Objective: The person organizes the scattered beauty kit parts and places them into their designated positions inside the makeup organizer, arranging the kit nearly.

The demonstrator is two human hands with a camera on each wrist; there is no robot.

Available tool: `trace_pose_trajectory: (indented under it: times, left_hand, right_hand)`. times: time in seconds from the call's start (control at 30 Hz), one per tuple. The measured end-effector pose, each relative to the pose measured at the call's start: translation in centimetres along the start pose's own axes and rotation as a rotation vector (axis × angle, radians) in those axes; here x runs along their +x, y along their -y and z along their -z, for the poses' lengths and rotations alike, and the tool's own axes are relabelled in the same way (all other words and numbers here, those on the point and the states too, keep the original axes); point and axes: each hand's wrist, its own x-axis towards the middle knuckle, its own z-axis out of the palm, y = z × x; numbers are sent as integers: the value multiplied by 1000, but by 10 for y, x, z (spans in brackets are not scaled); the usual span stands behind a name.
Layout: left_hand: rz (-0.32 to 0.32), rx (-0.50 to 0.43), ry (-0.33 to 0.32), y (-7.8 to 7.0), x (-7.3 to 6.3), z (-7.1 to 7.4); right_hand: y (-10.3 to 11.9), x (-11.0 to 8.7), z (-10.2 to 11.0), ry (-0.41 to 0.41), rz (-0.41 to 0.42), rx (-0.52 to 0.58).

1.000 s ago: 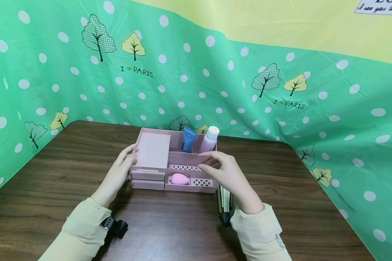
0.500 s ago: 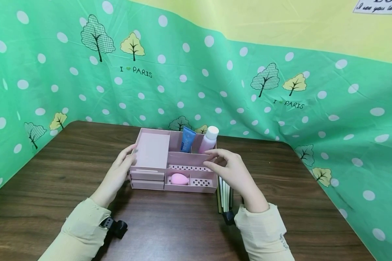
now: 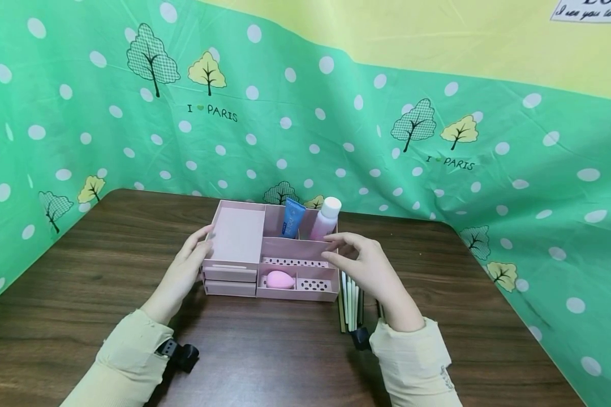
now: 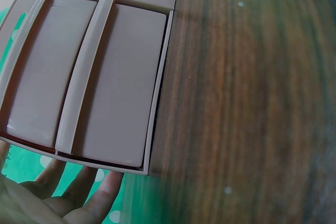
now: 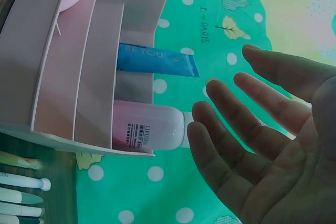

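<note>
A pink desktop organizer [image 3: 238, 234] stands towards the back of the table. My left hand [image 3: 180, 274] rests its fingers against the organizer's left side, and the left wrist view shows its fingertips at the edge beside two closed drawers [image 4: 115, 93]. My right hand [image 3: 369, 268] hovers over the organizer's right end, fingers loosely bent and holding nothing, as the right wrist view [image 5: 262, 145] confirms. A blue squeeze tube [image 3: 292, 219] and a pink bottle with a white cap [image 3: 325, 220] stand in the back compartments. A pink egg-shaped makeup sponge [image 3: 280, 279] lies in a front compartment.
Several slim pen-like sticks [image 3: 349, 305] lie on the table beside the organizer's right side, partly under the right wrist. A green dotted cloth [image 3: 305, 124] hangs behind the dark wooden table [image 3: 265, 350]. Each wrist carries a small black camera [image 3: 185, 356].
My right hand has drifted a little to the right, away from the middle of the organizer, uncovering more of the sticks. The left hand and the organizer stay in place.
</note>
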Motion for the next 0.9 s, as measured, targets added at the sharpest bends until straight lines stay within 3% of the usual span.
trace_pose_trajectory:
  times: [0.9]
  left_hand:
    - [-3,-4,8,1,0,0]
  right_hand:
    - [-5,0,6,42,-56,-19]
